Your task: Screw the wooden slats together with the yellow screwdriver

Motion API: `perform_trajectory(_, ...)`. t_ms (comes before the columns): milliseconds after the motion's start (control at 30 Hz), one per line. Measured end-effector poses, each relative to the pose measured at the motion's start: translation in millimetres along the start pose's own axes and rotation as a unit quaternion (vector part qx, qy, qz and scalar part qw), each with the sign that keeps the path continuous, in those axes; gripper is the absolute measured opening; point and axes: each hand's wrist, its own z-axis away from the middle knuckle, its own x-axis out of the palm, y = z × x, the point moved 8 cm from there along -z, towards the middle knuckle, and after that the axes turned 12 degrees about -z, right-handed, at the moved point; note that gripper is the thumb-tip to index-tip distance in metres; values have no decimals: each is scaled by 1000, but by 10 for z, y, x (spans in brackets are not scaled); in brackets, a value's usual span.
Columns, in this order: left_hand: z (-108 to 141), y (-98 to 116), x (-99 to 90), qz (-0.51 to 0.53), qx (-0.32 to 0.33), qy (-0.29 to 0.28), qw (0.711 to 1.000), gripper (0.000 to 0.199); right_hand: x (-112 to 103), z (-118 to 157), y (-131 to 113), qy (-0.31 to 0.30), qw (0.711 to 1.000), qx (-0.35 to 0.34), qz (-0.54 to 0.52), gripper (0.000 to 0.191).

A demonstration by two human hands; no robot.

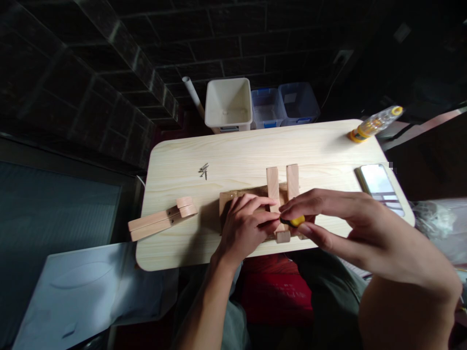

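Observation:
My right hand (321, 214) grips a small yellow and black tool (297, 221), perhaps a screwdriver handle, between thumb and fingers. Its tip is hidden near a wooden strip (273, 182). My left hand (248, 223) lies over a brown block or box (225, 199), with its fingers spread towards the strip and the tool. A second wooden strip (292, 180) runs beside the first, partly behind my right hand. A short wooden piece (283, 237) shows at the near end of the first strip.
Screws (204, 170) lie on the pale table (175, 160), with joined wooden strips (156, 222) at its left. A clear and yellow bottle-like container (375, 125) and a phone (381, 187) are at the right. Behind stand a white bin (228, 104) and two clear bins (268, 109).

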Motion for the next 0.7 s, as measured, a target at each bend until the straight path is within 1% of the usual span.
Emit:
perform_trajectory(467,-7,-25,10,8,-5,-2,1000,10,-11,-12,6,-1,1000,-3,24,23)
perform_trajectory(700,-19,-14,-26,15,-10,10,1000,8,10,-21,6,-7,1000,0,14,25)
